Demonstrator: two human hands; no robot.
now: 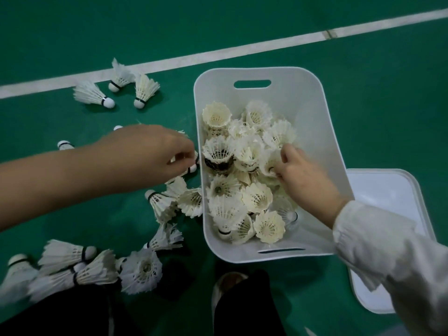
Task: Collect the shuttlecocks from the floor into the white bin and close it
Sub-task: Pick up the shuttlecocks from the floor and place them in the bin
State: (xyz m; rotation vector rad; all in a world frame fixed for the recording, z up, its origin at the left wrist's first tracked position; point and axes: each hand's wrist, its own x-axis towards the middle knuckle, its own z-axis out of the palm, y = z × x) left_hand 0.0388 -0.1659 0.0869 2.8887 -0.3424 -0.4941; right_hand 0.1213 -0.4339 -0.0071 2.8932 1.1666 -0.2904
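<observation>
Hiding shuttlecocks [186, 166]: left hand [150, 151]

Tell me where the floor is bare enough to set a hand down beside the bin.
Bare green floor lies right of the white bin, beyond the lid, and past the white line. Left of the bin is crowded: loose shuttlecocks reach its wall, where the left hand works. The right hand is inside the bin.

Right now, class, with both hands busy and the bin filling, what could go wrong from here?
1. Loose shuttlecocks lie right beside the shoe; a step could crush their feathers.
2. The three by the white line lie apart from the rest and might be missed.
3. The lid lies partly under the right sleeve; the heaped white bin might not close flat.
</observation>
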